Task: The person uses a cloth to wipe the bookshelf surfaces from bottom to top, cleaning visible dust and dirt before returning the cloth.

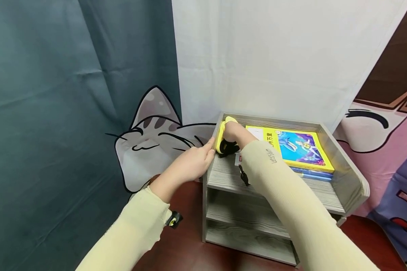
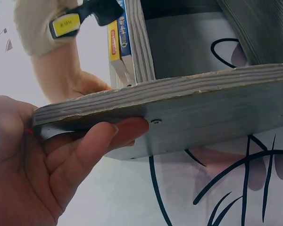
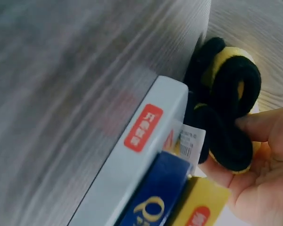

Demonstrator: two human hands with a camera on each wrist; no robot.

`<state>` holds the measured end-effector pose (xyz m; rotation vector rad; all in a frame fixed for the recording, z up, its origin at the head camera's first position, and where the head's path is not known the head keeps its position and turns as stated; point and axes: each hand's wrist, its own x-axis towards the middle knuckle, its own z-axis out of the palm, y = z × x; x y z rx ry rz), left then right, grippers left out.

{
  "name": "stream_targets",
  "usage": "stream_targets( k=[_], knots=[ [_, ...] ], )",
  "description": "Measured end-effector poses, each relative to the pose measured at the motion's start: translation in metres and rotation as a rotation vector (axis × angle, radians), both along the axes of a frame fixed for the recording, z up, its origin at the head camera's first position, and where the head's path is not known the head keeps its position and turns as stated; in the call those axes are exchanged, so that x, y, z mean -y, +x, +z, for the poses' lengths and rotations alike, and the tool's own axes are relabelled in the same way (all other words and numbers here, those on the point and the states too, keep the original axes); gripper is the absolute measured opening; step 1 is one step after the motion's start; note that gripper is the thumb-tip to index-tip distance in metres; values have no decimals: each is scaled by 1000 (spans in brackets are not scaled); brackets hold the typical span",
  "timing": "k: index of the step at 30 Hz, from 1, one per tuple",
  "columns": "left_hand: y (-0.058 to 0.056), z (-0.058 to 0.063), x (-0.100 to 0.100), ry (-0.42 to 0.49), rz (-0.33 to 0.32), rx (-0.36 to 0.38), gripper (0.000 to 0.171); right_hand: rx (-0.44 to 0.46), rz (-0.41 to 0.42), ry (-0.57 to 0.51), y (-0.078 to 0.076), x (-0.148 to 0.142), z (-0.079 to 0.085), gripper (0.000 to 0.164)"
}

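A soft, fuzzy yellow and black item point(image 3: 233, 89), with folded black bands, stands against the inside of the small shelf's left wall. My right hand point(image 1: 232, 133) reaches over the top shelf and holds it, thumb and fingers pinching the black folds in the right wrist view. Outside the shelf, my left hand point(image 1: 196, 161) grips the front edge of the left side panel point(image 2: 179, 94), with fingers curled under the wood in the left wrist view. Beside the fuzzy item are a white spine with a red label point(image 3: 144, 127), a navy spine point(image 3: 158, 188) and a yellow spine point(image 3: 203, 197).
A yellow picture book point(image 1: 298, 148) lies over blue books point(image 1: 313, 174) on the right of the top shelf. Raised walls bound that level, and lower shelves point(image 1: 247, 210) are below. A white curtain point(image 1: 257, 60) hangs behind, a blue-green one point(image 1: 47, 131) to the left.
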<state>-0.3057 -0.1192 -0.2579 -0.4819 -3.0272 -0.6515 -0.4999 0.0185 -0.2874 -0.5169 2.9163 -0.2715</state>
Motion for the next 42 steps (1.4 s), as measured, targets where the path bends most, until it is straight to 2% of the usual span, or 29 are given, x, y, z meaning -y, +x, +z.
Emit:
stream_targets(
  k=[1, 4, 7, 8, 10, 14, 18, 23, 26, 31, 38, 40, 42],
  knots=[
    [1, 1, 1, 2, 3, 8, 50, 1, 12, -18, -7, 1, -4, 24],
    [2, 2, 1, -12, 10, 4, 50, 43, 15, -106, 1, 3, 2, 43],
    [3, 2, 0, -30, 20, -6, 50, 193, -54, -230, 47, 4, 36, 64],
    [3, 2, -1, -42, 23, -17, 50, 210, -70, -282, 54, 3, 41, 67],
    [3, 1, -3, -50, 30, -30, 50, 224, -100, -392, 57, 0, 41, 72],
    [3, -1, -2, -52, 50, -60, 49, 178, -139, -616, 57, -2, 34, 76],
    [4, -4, 0, -38, 75, -49, 49, 138, -131, -737, 62, -3, 29, 77],
    [6, -7, 0, -39, 64, -47, 50, 125, -138, -760, 62, -5, 27, 79],
    [6, -5, -1, -36, 56, -65, 49, 129, -147, -762, 60, -7, 31, 81],
    [3, -2, 0, 2, 44, -65, 48, 178, -110, -718, 60, -14, 42, 78],
    [-1, -5, 6, 159, 1, 56, 47, 292, -25, -603, 85, -23, 50, 68],
    [0, -6, 6, 173, -2, 64, 48, 281, -23, -598, 89, -23, 49, 70],
    [1, -7, 7, 178, 0, 62, 48, 221, -41, -609, 87, -19, 47, 73]
  ],
)
